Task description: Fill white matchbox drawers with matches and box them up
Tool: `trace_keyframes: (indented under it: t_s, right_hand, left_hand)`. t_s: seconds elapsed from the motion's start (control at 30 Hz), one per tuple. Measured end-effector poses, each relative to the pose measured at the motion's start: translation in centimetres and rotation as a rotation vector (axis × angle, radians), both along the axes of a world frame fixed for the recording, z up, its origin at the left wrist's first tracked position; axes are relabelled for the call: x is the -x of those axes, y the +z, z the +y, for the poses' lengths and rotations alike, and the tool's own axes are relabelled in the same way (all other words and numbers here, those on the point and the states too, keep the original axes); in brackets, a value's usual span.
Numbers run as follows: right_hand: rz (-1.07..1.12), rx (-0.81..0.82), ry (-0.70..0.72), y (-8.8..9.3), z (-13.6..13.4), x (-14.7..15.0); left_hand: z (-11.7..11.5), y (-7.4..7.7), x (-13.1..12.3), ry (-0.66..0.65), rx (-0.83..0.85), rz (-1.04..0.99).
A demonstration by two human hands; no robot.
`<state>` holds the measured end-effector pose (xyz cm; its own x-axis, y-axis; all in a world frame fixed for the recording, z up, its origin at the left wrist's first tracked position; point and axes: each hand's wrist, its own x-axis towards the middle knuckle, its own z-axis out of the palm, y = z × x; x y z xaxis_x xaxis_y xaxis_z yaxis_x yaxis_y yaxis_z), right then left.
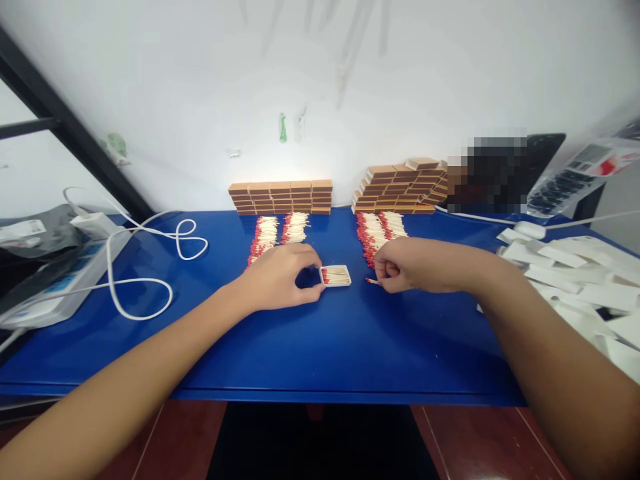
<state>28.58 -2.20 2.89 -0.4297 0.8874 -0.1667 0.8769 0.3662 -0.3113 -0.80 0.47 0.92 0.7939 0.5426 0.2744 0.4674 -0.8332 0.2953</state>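
A small white matchbox tray (336, 285) lies on the blue table with red-tipped matches (337, 274) inside it. My left hand (286, 277) pinches the tray's left end between thumb and forefinger. To the right of the tray, my right hand (397, 265) has its fingers closed on a match (372, 281), whose red head points left. Just behind my right hand are two rows of loose matches (369, 233), partly covered by it. Two more rows of matches (295, 228) lie behind my left hand, which hides their near part.
Stacked matchboxes (280, 197) stand against the wall, with a second, uneven stack (400, 187) to their right. White paper-like trays (575, 273) are heaped at the right. On the left are a power strip (75, 287) and a looping white cable (173, 293).
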Motion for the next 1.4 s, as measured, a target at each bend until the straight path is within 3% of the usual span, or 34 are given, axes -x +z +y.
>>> trace_keyframes:
  t_s: [0.17,0.3,0.47,0.6,1.07,1.4]
  right_hand:
    - [-0.027,0.071,0.02,1.1,-0.4,0.9]
    - [0.105,0.065,-0.044,2.0,-0.8,1.8]
    - [0.227,-0.048,-0.003,1.0,-0.6,3.5]
    - [0.192,-0.125,0.055,-0.1,-0.3,4.5]
    - [0.131,-0.251,0.103,-1.1,-0.2,5.0]
    - [0.113,-0.234,0.088,0.1,-0.8,4.7]
  left_hand:
    - [0.1,0.0,0.1,-0.01,-0.01,-0.007]
    - [-0.1,0.3,0.0,-0.005,-0.009,0.0]
    - [-0.3,0.3,-0.2,-0.013,0.004,0.002]
    - [-0.3,0.1,-0.2,-0.02,0.005,0.0]
    - [-0.2,0.1,-0.2,-0.032,0.0,-0.005]
    - [0.0,0.1,0.0,-0.013,0.002,0.001]
